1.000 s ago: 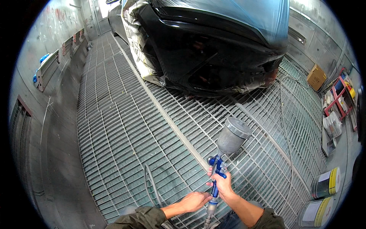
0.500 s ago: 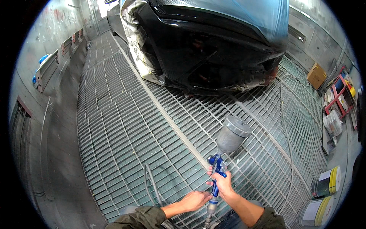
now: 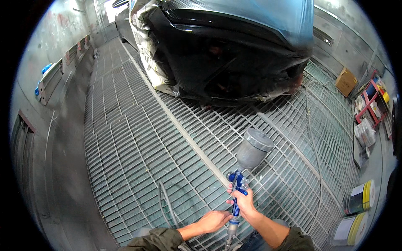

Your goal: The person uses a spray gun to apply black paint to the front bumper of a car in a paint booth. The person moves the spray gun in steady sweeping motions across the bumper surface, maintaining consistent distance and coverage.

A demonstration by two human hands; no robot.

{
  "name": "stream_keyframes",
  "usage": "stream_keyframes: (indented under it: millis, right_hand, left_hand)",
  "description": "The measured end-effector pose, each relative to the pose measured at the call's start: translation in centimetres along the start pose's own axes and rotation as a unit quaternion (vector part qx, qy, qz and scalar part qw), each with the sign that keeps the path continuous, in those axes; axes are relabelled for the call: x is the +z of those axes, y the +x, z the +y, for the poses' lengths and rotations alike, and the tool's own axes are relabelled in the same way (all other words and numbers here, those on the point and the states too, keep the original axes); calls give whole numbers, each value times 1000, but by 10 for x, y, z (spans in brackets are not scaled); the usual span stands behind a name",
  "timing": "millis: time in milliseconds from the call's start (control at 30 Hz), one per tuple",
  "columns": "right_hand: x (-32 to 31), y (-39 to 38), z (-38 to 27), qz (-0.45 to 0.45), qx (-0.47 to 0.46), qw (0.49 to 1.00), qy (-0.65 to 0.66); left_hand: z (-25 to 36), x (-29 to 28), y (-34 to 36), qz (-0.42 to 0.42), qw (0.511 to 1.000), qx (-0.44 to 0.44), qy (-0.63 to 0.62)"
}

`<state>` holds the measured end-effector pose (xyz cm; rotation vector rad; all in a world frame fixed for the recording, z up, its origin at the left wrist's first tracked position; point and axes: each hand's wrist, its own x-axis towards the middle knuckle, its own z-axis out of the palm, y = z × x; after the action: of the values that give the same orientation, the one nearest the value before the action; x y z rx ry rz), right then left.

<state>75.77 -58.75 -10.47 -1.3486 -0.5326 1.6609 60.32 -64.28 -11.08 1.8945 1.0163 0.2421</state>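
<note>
The blue-bodied spray gun with the ribbed blue handle stands aslant in my grasp, its matte grey lidded cup rising above my fingers and leaning away to the right. My right hand is wrapped around the gun just below the cup, fingers curled closed. My left hand reaches in beside it, thumb and fingers closed on the lower end of the handle, just above the silver metal fitting; its hidden fingertips I can't make out. The cup sits high over my grip, so I judge that a loose right wrist could let it tip further, and if the lid isn't seated, anything inside could leak. A hard twist from my left fingers could also swing the whole gun. Below and left of my fingers a looped grey hose stands above the slatted metal floor grating; a foot or sleeve catching it could jerk my arms. Well ahead of my fingers is the glossy black car end, flanked by crumpled pale masking sheet and translucent blue film; a loose edge of either could flap onto it. Right of my hands stand two yellow-banded round buckets.
</note>
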Motion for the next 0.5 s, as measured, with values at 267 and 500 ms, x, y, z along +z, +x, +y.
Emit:
stream_keyframes:
  millis: [267, 500]
  right_hand:
    - [-1, 0, 0, 8, -1, 1000, -3]
    - [0, 6, 8, 19, -10, 1000, -12]
  left_hand:
    - [4, -3, 1, -7, 1000, 0, 19]
    - [1, -3, 2, -24, 999, 5, 31]
